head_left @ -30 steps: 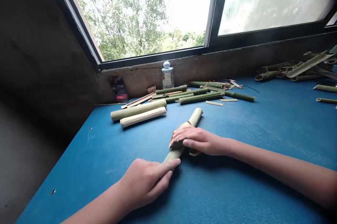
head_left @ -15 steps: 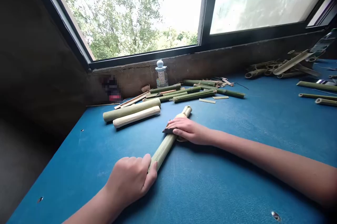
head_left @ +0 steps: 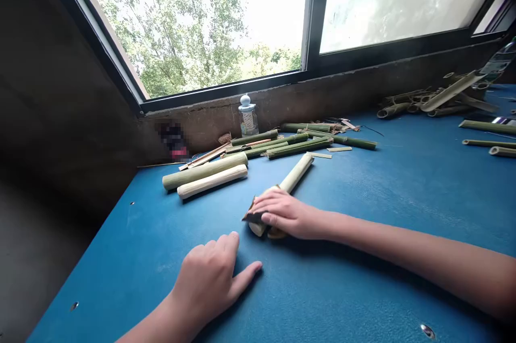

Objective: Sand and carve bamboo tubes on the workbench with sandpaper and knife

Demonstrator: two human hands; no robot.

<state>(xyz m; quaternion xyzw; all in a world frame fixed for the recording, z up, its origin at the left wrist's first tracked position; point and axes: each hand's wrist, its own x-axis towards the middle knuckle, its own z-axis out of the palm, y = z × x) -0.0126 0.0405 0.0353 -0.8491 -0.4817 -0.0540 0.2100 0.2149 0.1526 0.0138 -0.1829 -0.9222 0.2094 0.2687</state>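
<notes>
A pale green bamboo stick (head_left: 297, 173) lies aslant on the blue table, its near end poking out below my right hand (head_left: 287, 215). That hand is closed over a piece of sandpaper (head_left: 253, 217), dark on one face and tan on the other, which is wrapped around the bamboo near this end. My left hand (head_left: 212, 273) is a little nearer to me, off the bamboo. Its thumb is stretched away from the fingers, and nothing shows in its grasp. The fingertips of the left hand are hidden from me.
Two pale bamboo lengths (head_left: 212, 180) rest to the left. Behind stand several green bamboo pieces (head_left: 298, 145) and a small glass jar (head_left: 248, 117) by the window wall. More split bamboo (head_left: 447, 97) is heaped at the back right, with a plastic bottle (head_left: 500, 63) beside it.
My left hand has let go of the bamboo and spread its thumb. The bamboo has shifted up and away through the sandpaper, while my right hand has come slightly nearer.
</notes>
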